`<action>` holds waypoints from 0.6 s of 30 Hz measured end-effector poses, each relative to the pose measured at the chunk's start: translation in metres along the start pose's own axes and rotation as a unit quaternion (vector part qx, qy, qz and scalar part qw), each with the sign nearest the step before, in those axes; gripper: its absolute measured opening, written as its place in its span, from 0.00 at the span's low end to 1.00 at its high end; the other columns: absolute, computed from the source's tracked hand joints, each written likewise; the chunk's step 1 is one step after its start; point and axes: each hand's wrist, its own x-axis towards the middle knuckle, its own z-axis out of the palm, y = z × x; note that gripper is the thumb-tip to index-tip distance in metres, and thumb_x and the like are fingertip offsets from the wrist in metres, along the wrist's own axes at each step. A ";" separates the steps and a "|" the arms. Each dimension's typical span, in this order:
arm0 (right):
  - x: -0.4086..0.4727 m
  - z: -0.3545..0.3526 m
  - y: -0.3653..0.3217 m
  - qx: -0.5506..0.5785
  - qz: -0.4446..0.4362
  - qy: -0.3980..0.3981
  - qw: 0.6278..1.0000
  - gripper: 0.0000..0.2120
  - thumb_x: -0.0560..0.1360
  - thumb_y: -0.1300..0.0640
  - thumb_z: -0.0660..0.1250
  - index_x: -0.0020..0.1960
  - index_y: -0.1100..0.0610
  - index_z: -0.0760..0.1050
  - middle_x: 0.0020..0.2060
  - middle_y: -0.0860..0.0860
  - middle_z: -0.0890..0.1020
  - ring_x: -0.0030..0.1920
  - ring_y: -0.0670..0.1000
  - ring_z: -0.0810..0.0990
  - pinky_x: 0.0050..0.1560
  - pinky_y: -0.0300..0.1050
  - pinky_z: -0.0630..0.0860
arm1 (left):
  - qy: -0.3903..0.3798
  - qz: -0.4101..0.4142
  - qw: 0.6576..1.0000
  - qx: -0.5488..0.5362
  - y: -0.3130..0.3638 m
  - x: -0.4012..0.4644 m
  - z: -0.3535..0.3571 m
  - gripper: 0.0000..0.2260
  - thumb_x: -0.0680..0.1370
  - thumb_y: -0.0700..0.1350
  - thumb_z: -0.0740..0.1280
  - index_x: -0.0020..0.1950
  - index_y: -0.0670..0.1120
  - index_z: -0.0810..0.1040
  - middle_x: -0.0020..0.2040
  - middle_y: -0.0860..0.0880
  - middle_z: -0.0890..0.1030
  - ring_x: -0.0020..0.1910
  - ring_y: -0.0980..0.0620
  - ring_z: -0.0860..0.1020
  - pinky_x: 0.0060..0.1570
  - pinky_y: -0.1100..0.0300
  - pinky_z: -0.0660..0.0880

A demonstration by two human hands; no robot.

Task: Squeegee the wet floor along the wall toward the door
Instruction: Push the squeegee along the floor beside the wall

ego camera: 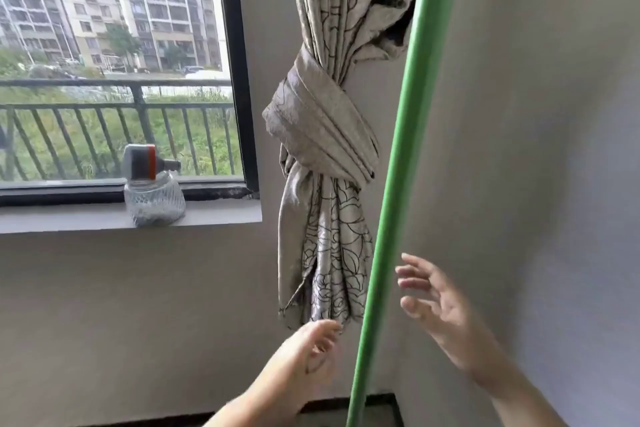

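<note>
A long green squeegee handle [398, 163] stands nearly upright in the room corner, running from the top right down to the bottom edge; its head is out of view. My left hand [304, 354] hovers just left of the handle, fingers loosely curled, not touching it. My right hand [440, 305] is to the right of the handle, fingers spread apart, a short gap from it. Neither hand holds anything. Only a dark strip of skirting and a bit of floor [377, 409] show at the bottom.
A knotted patterned curtain [325, 135] hangs in the corner right behind the handle. A clear bottle with an orange-and-white cap [152, 194] lies on the grey window sill [69, 215]. Grey walls meet at the corner; the right wall [554, 149] is close.
</note>
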 end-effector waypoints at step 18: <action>-0.014 0.037 -0.021 -0.070 0.038 0.019 0.997 0.11 0.74 0.61 0.64 0.50 0.45 0.72 0.45 0.49 0.83 0.48 0.46 0.82 0.55 0.44 0.75 | 0.050 -0.029 0.998 -0.009 0.037 0.010 0.052 0.10 0.72 0.51 0.61 0.50 0.48 0.70 0.45 0.43 0.81 0.46 0.44 0.80 0.48 0.44 0.77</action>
